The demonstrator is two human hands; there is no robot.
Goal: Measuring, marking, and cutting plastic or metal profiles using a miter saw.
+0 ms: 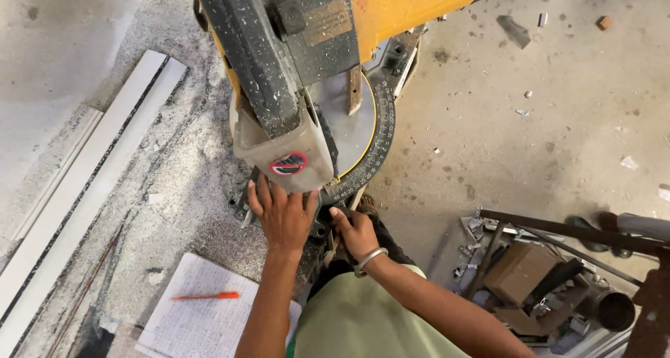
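saw: yellow-and-grey dusty mitre saw (307, 58) stands on the concrete floor (530, 135), clear blade guard over its round metal turntable with degree scale (370, 142)
left hand: left hand (283, 215) lies flat on the saw base front edge, fingers spread apart, touching the guard's lower rim
right hand: right hand (356, 232), metal bangle on wrist, fingers curled tight around the dark mitre handle (328, 222) at the scale's front
floor left: white long strips (91, 176); ruled notebook (195, 309) with orange pen (206, 296) on it
floor right: scrap parts heap (544, 288)
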